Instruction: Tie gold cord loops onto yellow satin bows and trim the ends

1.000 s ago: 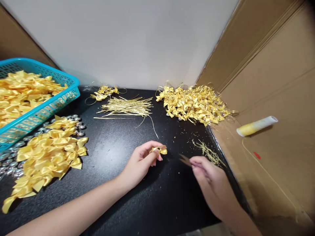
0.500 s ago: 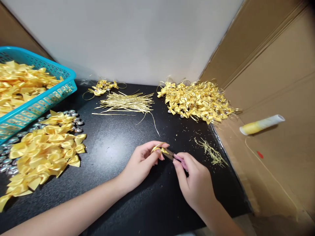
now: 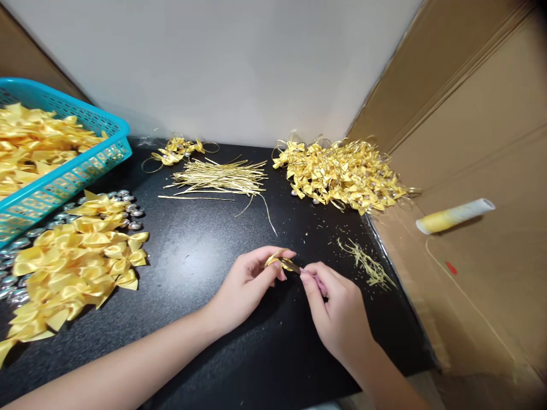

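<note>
Between the thumb and fingers of my left hand (image 3: 253, 277) is a yellow ribbon bow (image 3: 287, 263) with a gold cord loop. My right hand (image 3: 334, 296) is closed round the pink handles of small scissors (image 3: 319, 285). Their blades lie against the bow and look closed together; the exact spot they touch is hidden by my fingers. Thin gold cords (image 3: 220, 176) lie in a bundle beyond my hands. To the right of my right hand is a small heap of cord clippings (image 3: 367, 265).
Loose yellow bows (image 3: 81, 250) and silver beads (image 3: 17, 296) lie at left, beside a turquoise basket (image 3: 106, 122) of bows. Corded bows are piled at back right (image 3: 342, 173), with a few more at back left (image 3: 177, 151). A cardboard tube (image 3: 455, 216) rests on cardboard at right.
The scissor blades have gone from apart to closed, as my right hand's fingers squeezed the handles together. My left hand has barely moved and still holds the bow.
</note>
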### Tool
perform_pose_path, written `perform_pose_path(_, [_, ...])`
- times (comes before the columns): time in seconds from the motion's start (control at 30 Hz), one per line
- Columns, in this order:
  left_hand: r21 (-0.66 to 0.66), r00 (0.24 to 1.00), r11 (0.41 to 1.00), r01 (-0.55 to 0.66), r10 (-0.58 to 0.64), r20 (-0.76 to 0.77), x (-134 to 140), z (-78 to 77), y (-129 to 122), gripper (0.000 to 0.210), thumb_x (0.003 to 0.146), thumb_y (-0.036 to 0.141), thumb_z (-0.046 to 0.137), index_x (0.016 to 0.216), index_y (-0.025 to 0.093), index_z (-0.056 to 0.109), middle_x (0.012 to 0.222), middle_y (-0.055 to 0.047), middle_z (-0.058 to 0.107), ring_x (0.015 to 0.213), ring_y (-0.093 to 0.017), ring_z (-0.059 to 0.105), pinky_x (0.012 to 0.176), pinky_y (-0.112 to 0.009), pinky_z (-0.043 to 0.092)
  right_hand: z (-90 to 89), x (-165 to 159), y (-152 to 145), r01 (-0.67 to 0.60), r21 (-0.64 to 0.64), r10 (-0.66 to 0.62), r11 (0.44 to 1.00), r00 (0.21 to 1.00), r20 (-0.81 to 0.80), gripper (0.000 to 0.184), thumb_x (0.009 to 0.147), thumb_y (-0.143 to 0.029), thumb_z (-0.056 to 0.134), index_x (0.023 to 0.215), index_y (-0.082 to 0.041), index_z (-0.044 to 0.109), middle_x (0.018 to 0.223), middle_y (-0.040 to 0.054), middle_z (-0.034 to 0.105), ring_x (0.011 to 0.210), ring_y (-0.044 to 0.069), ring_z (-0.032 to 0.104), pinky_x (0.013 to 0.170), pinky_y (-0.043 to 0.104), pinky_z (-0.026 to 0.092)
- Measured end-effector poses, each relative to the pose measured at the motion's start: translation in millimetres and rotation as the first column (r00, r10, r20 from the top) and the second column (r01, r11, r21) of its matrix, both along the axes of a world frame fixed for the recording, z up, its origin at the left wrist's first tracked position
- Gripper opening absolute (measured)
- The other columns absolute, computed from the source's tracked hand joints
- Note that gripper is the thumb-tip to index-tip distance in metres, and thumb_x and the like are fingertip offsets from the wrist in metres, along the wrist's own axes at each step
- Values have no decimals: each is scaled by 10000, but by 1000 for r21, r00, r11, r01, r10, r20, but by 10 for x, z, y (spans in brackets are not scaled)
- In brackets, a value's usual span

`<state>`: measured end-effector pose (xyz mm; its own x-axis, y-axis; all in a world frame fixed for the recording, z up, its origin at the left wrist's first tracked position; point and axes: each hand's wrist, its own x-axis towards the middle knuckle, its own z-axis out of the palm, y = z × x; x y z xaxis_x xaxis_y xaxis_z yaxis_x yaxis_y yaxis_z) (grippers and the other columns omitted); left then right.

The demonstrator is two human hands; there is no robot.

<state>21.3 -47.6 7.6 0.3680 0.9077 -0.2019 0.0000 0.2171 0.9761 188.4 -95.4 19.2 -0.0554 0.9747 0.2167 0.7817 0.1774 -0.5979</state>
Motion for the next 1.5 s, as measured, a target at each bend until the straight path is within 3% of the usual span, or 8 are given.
perform_pose_path(0.7, [-5, 1000, 1000, -1, 1, -3, 5, 11, 4, 236, 841, 275, 562, 994, 176, 712, 721, -19, 648, 636, -132, 536, 577, -234, 422, 16, 19, 23, 26, -22, -26, 999, 1000, -6, 258, 935, -263, 437, 727, -199, 575, 603, -17, 584, 520, 112, 529, 508, 217, 334])
perform_pose_path(1.0, [-52, 999, 999, 9, -7, 40, 8, 13, 27, 264, 829, 310, 573, 1011, 179, 712, 649, 3, 599, 606, -124, 503, 566, -229, 391, -67, 48, -35, -20, -30, 17, 999, 997, -77, 174, 942, -251, 426, 884, -202, 583, 769, 20, 661, 683, 150, 630, 613, 228, 440])
perform_pose_path(1.3, [-98, 983, 982, 162, -152, 98, -64, 12, 88, 261, 835, 312, 584, 1010, 174, 720, 691, -11, 620, 627, -120, 514, 572, -220, 367, -16, 193, 26, -92, 115, 78, 989, 990, 118, 196, 962, -273, 412, 941, -182, 584, 798, 43, 647, 714, 171, 613, 640, 257, 448])
perform_pose_path(1.5, [-81, 977, 976, 200, -192, 95, -87, 0, 92, 263, 851, 315, 586, 1028, 174, 718, 705, -17, 635, 640, -124, 525, 603, -232, 386, 33, 419, 162, -268, 188, 187, 945, 914, 361, 295, 981, -341, 394, 892, -176, 623, 725, 34, 632, 638, 170, 551, 616, 281, 379])
